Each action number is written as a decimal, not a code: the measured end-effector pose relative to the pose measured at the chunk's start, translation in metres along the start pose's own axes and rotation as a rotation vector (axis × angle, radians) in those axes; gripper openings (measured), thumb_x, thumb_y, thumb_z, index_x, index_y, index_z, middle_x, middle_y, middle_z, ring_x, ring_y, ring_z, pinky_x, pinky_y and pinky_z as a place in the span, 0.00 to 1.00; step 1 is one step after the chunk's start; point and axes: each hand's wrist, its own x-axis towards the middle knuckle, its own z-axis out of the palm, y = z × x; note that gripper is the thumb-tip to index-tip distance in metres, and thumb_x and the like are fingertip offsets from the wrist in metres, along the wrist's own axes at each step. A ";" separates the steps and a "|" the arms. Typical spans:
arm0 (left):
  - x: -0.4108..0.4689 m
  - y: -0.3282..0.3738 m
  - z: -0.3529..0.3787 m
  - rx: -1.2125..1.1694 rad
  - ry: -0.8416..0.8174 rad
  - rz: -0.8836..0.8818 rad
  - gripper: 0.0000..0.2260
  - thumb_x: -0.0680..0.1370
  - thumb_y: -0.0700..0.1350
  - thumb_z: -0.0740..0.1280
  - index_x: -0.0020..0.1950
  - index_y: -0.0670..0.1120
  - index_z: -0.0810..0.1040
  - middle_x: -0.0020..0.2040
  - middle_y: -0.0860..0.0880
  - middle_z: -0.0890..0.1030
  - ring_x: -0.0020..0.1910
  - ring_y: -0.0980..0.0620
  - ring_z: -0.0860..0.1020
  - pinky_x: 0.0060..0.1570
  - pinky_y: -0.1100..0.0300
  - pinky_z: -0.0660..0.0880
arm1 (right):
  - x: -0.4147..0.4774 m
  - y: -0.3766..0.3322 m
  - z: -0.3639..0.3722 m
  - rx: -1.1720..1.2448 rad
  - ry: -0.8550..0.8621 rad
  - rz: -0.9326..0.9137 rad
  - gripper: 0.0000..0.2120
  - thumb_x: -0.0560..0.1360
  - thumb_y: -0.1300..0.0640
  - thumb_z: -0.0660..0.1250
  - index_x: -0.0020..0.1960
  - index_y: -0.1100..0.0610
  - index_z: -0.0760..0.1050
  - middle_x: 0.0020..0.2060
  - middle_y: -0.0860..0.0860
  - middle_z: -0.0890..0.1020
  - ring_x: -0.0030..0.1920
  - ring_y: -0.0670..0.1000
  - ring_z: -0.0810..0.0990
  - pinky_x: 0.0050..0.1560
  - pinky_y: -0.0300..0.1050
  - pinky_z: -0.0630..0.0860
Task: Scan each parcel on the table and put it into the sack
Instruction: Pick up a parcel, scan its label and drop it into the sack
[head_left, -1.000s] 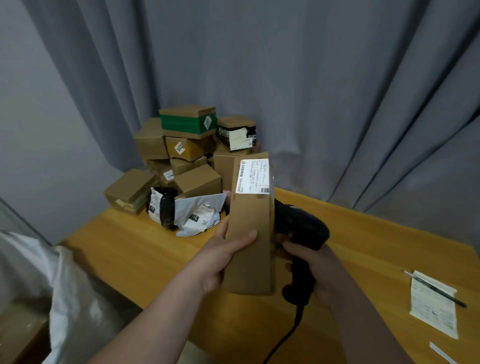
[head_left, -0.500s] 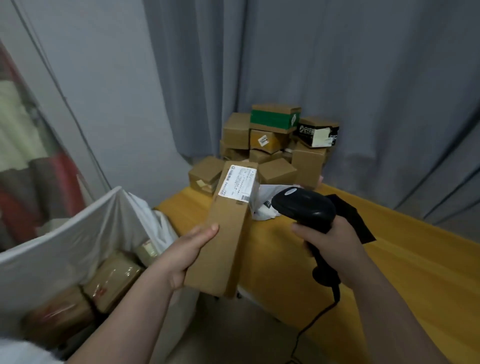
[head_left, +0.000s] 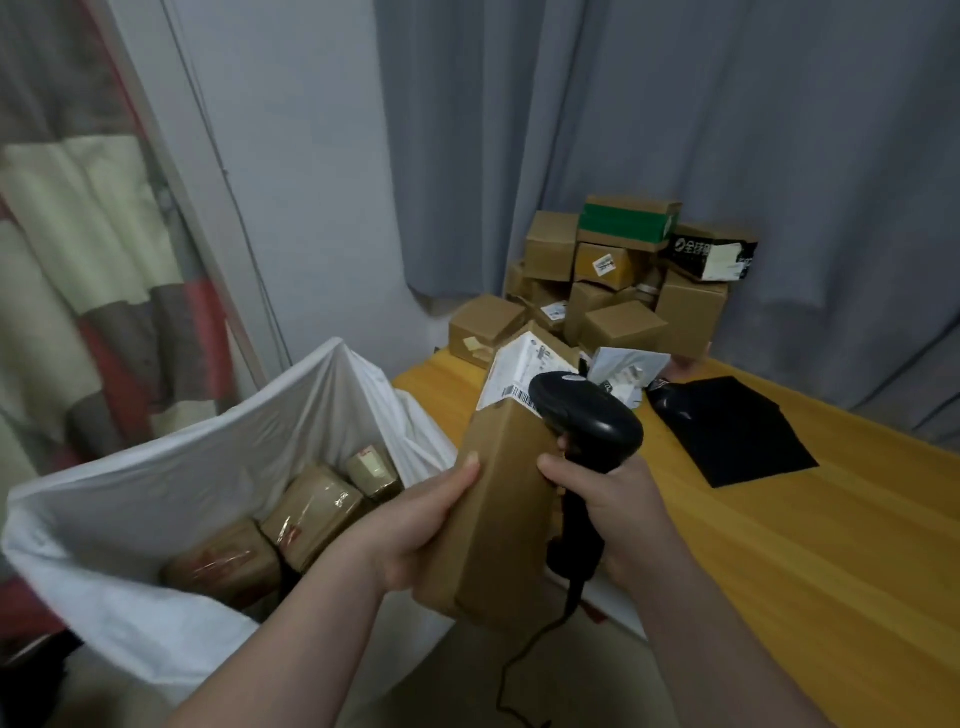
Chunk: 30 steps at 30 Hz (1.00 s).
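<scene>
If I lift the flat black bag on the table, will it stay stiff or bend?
Probably it bends: the black bag lies very flat on the table, like thin film. It seems light for its area. Its glossy end suggests a smooth surface that may slide when pushed.
</scene>
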 end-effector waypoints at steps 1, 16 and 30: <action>-0.004 0.001 -0.001 0.043 -0.016 0.054 0.27 0.70 0.64 0.69 0.62 0.48 0.77 0.54 0.45 0.84 0.52 0.46 0.83 0.56 0.51 0.77 | -0.001 0.004 0.007 0.002 0.025 0.000 0.10 0.69 0.63 0.76 0.46 0.57 0.78 0.44 0.54 0.84 0.47 0.55 0.83 0.48 0.55 0.80; -0.009 0.000 -0.037 -0.016 0.036 0.239 0.38 0.65 0.49 0.80 0.72 0.58 0.67 0.57 0.45 0.83 0.52 0.43 0.83 0.46 0.51 0.80 | -0.010 -0.001 0.043 -0.183 -0.038 -0.092 0.08 0.70 0.64 0.74 0.47 0.55 0.80 0.36 0.50 0.83 0.39 0.52 0.82 0.40 0.47 0.79; -0.006 0.005 -0.086 0.047 0.030 0.254 0.48 0.52 0.55 0.84 0.70 0.61 0.70 0.65 0.47 0.78 0.60 0.41 0.78 0.61 0.41 0.74 | 0.007 -0.040 0.016 -0.977 -0.153 -0.449 0.13 0.68 0.62 0.75 0.35 0.48 0.74 0.32 0.44 0.77 0.36 0.41 0.76 0.34 0.29 0.66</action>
